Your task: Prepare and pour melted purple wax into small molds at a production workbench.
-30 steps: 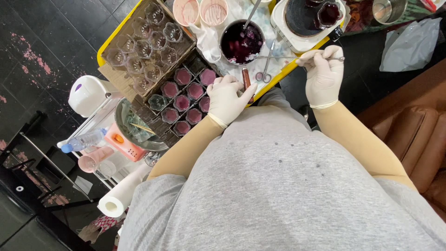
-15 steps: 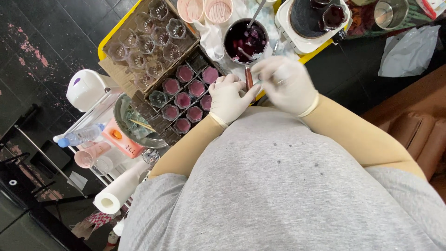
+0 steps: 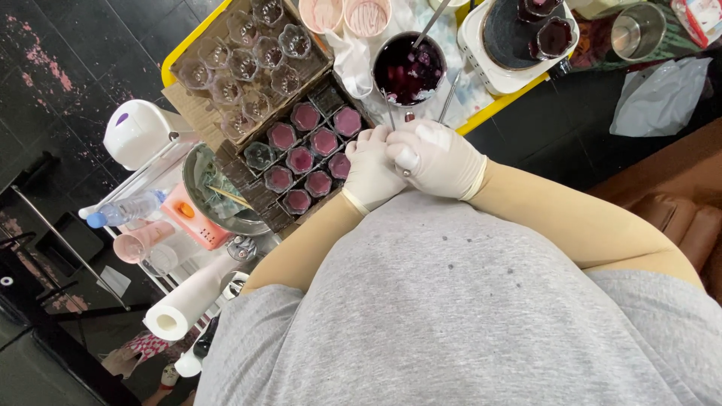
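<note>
Seven small cups of purple filling (image 3: 313,159) sit in the cardboard divider box (image 3: 256,188), with one clear unfilled cup (image 3: 259,156) among them. About ten empty glass cups (image 3: 248,56) fill the second box behind. One dark pot of purple liquid (image 3: 408,69) stands just beyond the hands. Both gloved hands meet above the box's near edge: the left hand (image 3: 372,169) is curled closed, and the right hand (image 3: 436,159) wraps over it, fingers folded. What they pinch between them is hidden, so I cannot tell.
</note>
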